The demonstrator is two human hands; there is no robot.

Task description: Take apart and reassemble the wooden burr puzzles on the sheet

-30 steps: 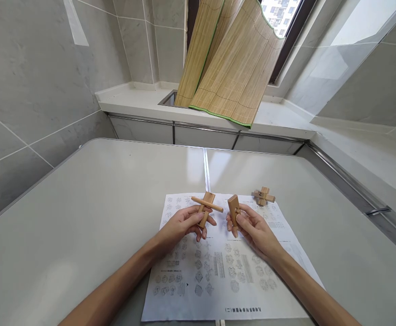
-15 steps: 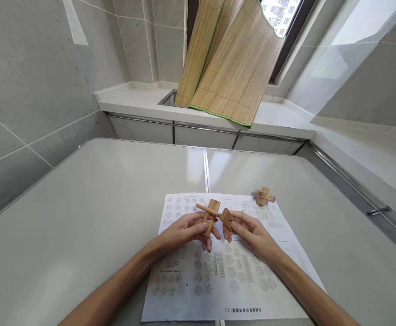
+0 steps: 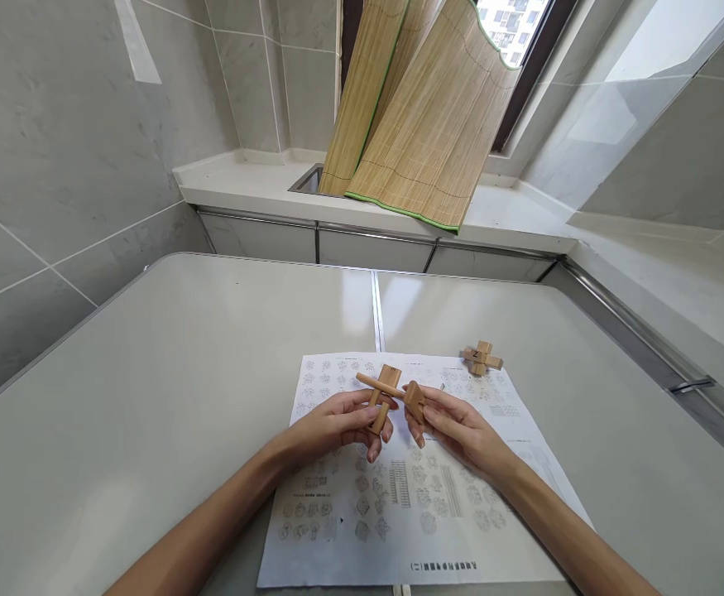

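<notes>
Over a printed paper sheet, my left hand pinches crossed wooden pieces between thumb and fingers. A thin wooden stick lies across them and reaches to the right. My right hand is closed on a notched wooden block, which touches or nearly touches the right end of the stick. How the pieces interlock is too small to tell. An assembled wooden cross puzzle rests at the sheet's top right corner, apart from both hands.
The sheet lies on a light grey table with a seam down its middle. Beyond the far edge is a white ledge, where a bamboo mat with green edging hangs by a window. Tiled walls stand at both sides.
The block in my right hand has turned slightly, and the fingers of both hands have shifted a little. The stick's left end has moved slightly left. The cross puzzle has not moved.
</notes>
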